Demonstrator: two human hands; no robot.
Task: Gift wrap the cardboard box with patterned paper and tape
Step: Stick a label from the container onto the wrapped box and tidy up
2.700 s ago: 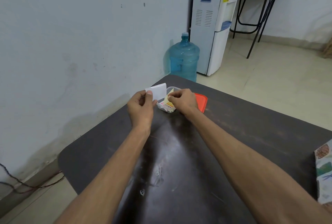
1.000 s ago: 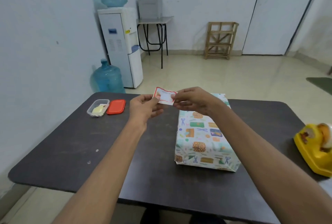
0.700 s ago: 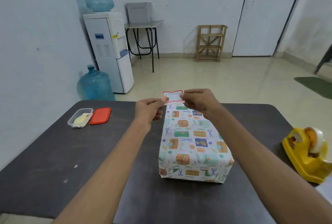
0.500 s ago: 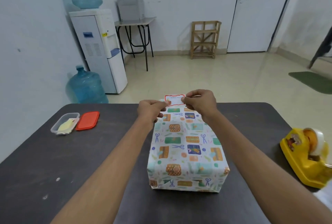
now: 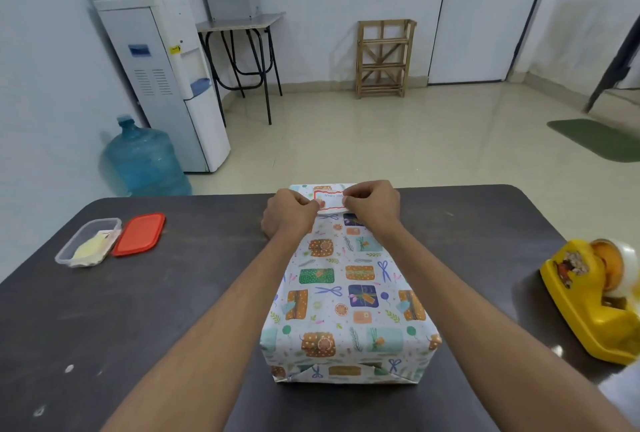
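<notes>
- Between left grip and right grip, over the far end of the box: label, long axis crosswise
- Each pinches one label end; both equally near

Both hands, left hand and right hand, pinch label atop wrapped box.

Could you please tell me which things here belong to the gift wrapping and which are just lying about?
In the job: wrapped box, red-bordered label pinched by left hand and right hand, yellow tape dispenser, clear tub, red lid.
Lying about: water dispenser, floor water bottle, wooden rack, green mat.
</notes>
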